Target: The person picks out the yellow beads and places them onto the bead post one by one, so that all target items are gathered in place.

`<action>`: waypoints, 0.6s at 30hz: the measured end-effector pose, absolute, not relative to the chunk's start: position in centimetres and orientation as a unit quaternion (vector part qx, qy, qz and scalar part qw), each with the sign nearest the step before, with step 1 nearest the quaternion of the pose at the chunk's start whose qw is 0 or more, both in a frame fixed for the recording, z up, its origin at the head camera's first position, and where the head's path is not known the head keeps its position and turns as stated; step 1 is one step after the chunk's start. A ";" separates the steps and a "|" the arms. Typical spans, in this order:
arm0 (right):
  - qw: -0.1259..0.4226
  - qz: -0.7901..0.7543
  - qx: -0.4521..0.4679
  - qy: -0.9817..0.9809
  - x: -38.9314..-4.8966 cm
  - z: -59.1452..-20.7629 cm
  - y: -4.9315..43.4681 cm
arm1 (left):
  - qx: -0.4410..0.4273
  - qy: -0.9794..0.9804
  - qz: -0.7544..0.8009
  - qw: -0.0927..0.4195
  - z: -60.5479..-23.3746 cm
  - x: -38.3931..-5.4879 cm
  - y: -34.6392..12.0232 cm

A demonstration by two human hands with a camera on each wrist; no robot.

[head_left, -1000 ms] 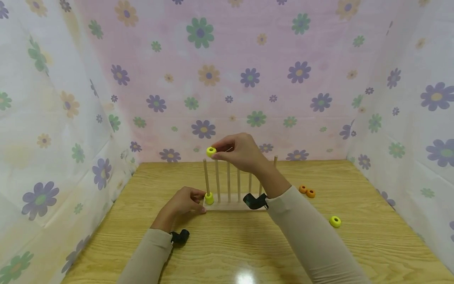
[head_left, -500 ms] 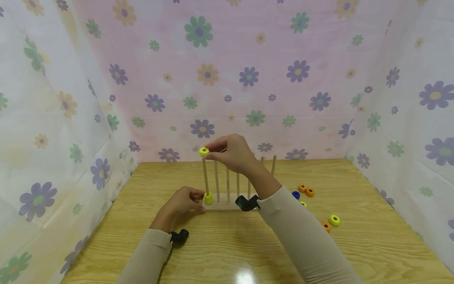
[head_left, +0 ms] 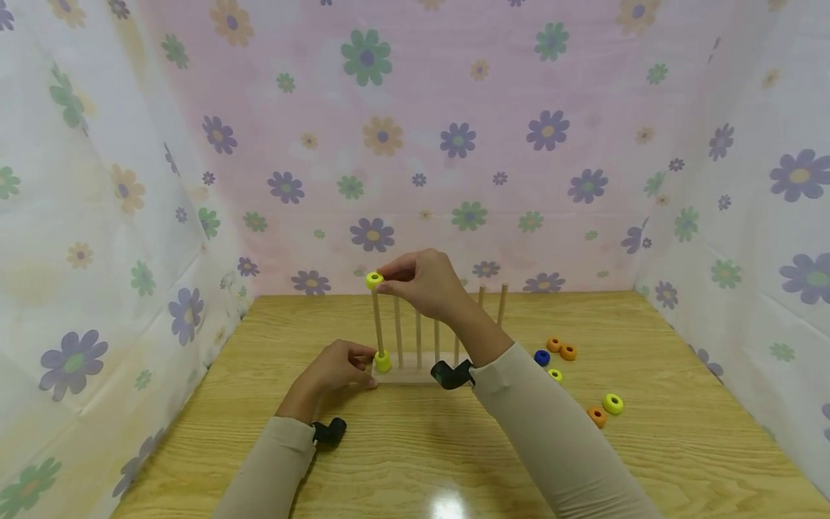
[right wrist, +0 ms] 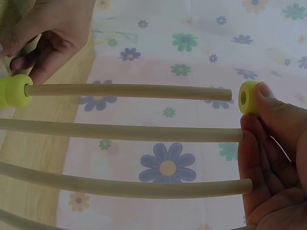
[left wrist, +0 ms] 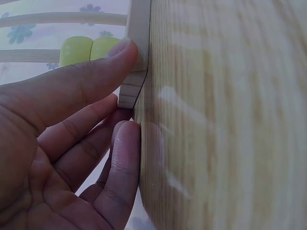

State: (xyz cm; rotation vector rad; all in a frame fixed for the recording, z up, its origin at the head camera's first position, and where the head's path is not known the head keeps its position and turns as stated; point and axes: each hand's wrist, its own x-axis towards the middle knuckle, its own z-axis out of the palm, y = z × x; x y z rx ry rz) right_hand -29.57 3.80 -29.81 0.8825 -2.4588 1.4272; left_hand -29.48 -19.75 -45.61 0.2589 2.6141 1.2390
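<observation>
My right hand (head_left: pixel 433 285) pinches a yellow ring bead (head_left: pixel 374 280) between thumb and fingers at the top of the leftmost peg (head_left: pixel 378 321). In the right wrist view a small gap shows between this bead (right wrist: pixel 249 98) and the peg's tip, with the bead's hole facing it. Two yellow beads (left wrist: pixel 76 50) sit stacked at the foot of that same peg. Low at the left end of the wooden peg stand (head_left: pixel 415 376), my left hand (head_left: pixel 337 366) holds its base, the thumb on one side and fingers on the other.
Several upright pegs (head_left: pixel 398 331) stand in a row right of the first. On the table to the right lie orange beads (head_left: pixel 568 352), a blue bead (head_left: pixel 542 357) and yellow beads (head_left: pixel 612 404). My right forearm (head_left: pixel 558 425) passes close by them. Flowered cloth (head_left: pixel 421 144) surrounds the table.
My right hand has moved slightly left, bringing the yellow bead from beside the leftmost peg to over its tip. Its arm now uncovers more beads at the right. My left hand stays put.
</observation>
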 end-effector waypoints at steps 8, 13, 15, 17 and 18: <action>0.089 0.467 0.298 -0.828 -29.7 -30.0 3.8 | 0.090 0.892 0.426 0.121 -45.7 -29.6 -19.8; 0.082 0.470 0.303 -0.825 -29.7 -30.0 3.7 | 0.091 0.893 0.424 0.122 -45.7 -29.6 -19.9; 0.081 0.470 0.305 -0.824 -29.6 -29.9 3.6 | 0.092 0.893 0.423 0.122 -45.7 -29.6 -19.9; 0.083 0.467 0.307 -0.825 -29.5 -29.9 3.6 | 0.092 0.893 0.423 0.120 -45.7 -29.6 -19.9; 0.085 0.464 0.308 -0.826 -29.5 -29.9 3.6 | 0.091 0.893 0.424 0.121 -45.7 -29.6 -19.9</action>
